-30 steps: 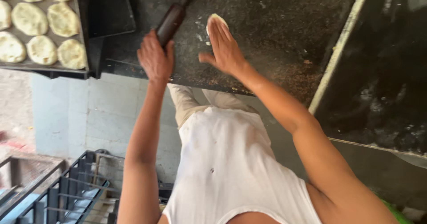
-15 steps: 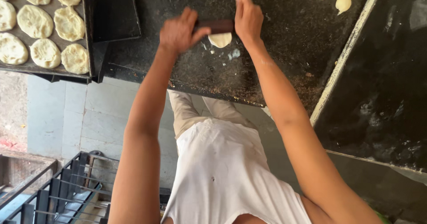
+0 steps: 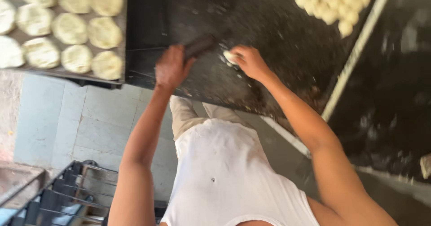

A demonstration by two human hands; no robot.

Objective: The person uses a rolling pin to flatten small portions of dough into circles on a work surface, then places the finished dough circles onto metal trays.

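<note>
The left hand (image 3: 172,67) is closed around the near end of a dark rolling pin (image 3: 199,47), whose long axis runs slantwise across the black stone counter (image 3: 269,19), rising toward the right. The right hand (image 3: 251,62) curls its fingers on a small dough piece (image 3: 230,57) beside the pin's far end. A tray (image 3: 67,73) of flattened dough rounds (image 3: 71,28) sits left; dough balls (image 3: 332,1) lie far right.
</note>
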